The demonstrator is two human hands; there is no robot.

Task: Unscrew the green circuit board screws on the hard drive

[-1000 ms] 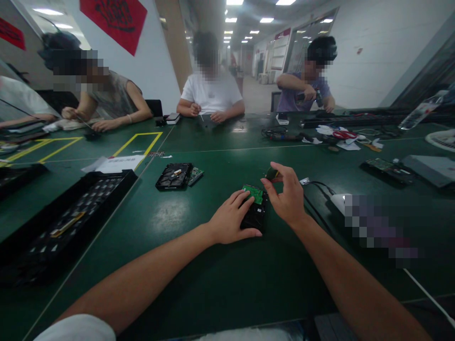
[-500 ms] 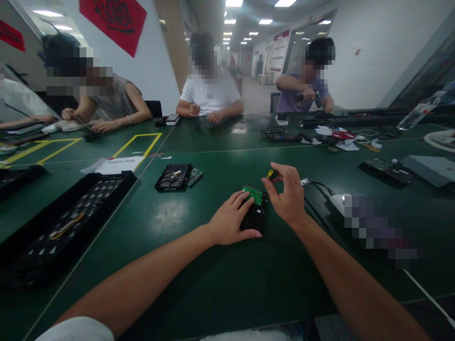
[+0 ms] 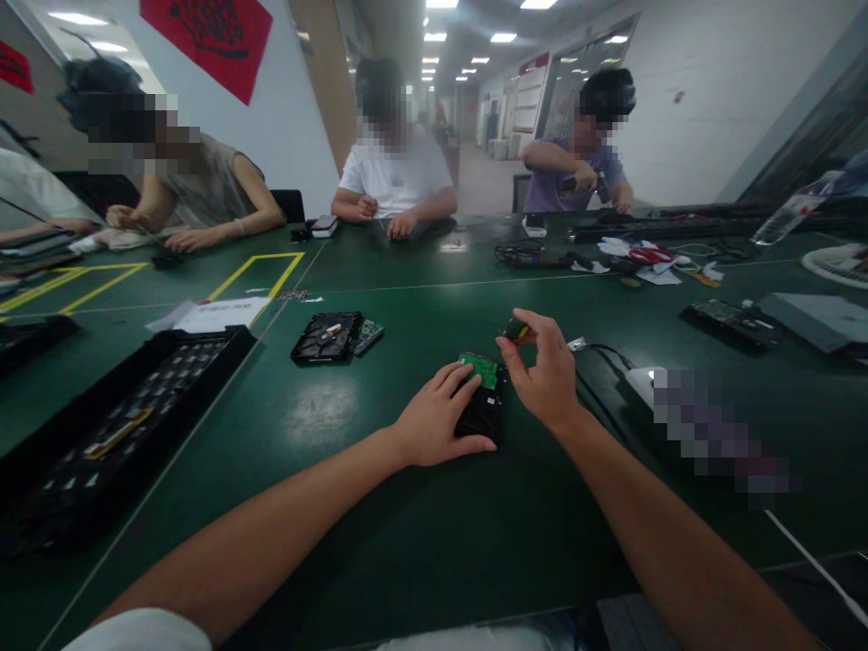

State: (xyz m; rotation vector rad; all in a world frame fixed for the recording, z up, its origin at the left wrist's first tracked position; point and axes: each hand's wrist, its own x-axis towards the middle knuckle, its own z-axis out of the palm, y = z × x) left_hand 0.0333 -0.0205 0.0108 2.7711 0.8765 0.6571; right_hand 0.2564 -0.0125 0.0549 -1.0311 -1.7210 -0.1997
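A black hard drive [image 3: 483,411] with a green circuit board [image 3: 480,368] on top lies on the green table. My left hand [image 3: 434,420] lies over its left side, fingers curled on the casing and thumb along its near edge. My right hand [image 3: 542,371] hovers just right of the drive, its fingers pinched round a small screwdriver with a yellow and black handle [image 3: 519,332]. The tool's tip is hidden behind my fingers.
A second black drive [image 3: 325,336] with a loose circuit board lies further left. A long black tray [image 3: 101,425] runs along the left. Cables [image 3: 597,380] and a white device sit to the right. Three people work at the far side, with tools and parts near them.
My right hand has shifted a little with the screwdriver, turning it between the fingers. My left hand stays on the drive. The view has swung slightly.
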